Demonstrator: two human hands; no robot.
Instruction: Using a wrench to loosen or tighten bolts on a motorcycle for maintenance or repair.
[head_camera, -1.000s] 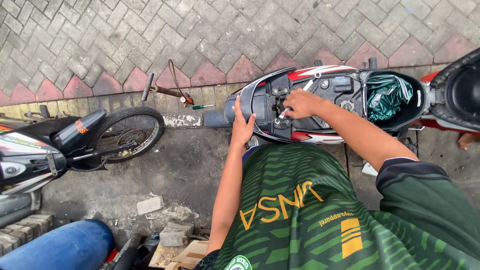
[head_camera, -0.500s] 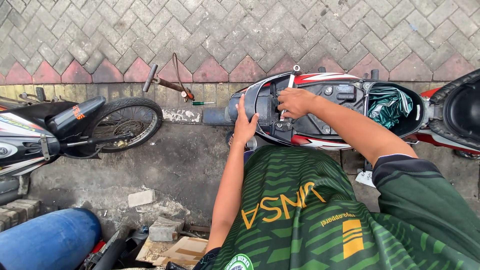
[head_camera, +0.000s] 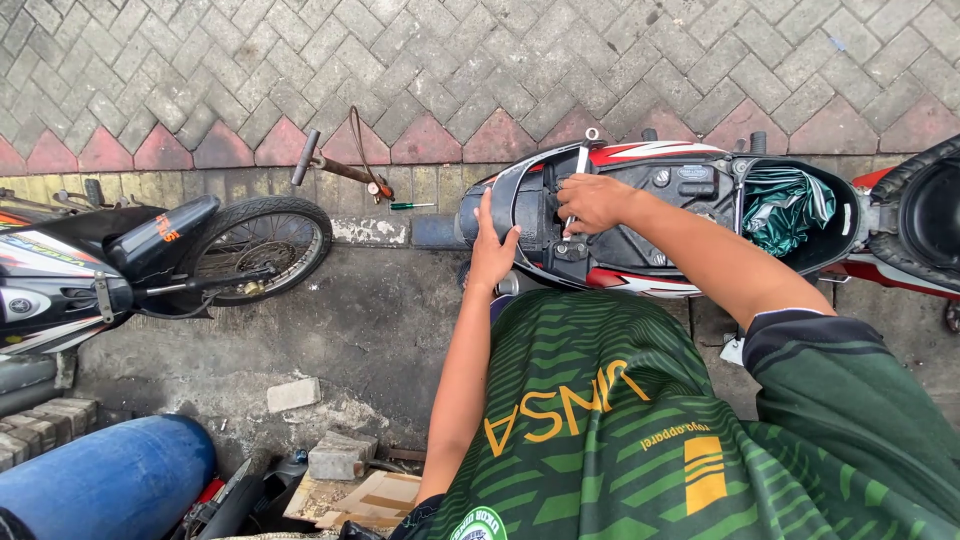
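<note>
A red, white and black scooter (head_camera: 640, 270) stands in front of me with its seat raised and the under-seat compartment showing. My right hand (head_camera: 592, 202) grips a long metal tool (head_camera: 576, 185) set upright into the black frame near the scooter's tail. My left hand (head_camera: 492, 250) rests flat, fingers spread, on the rear of the scooter body. A crumpled green plastic sheet (head_camera: 785, 205) lies in the storage box (head_camera: 838, 250).
A second motorcycle's rear wheel (head_camera: 255, 250) is at the left. A hand pump (head_camera: 335, 165) and a green-handled screwdriver (head_camera: 412, 206) lie on the brick paving. A blue cylinder (head_camera: 105, 480), concrete blocks (head_camera: 338, 456) and cardboard (head_camera: 365, 497) sit at the bottom left.
The view has shifted a little. My right hand has moved slightly along the frame with the tool; my left hand stays pressed on the scooter's tail.
</note>
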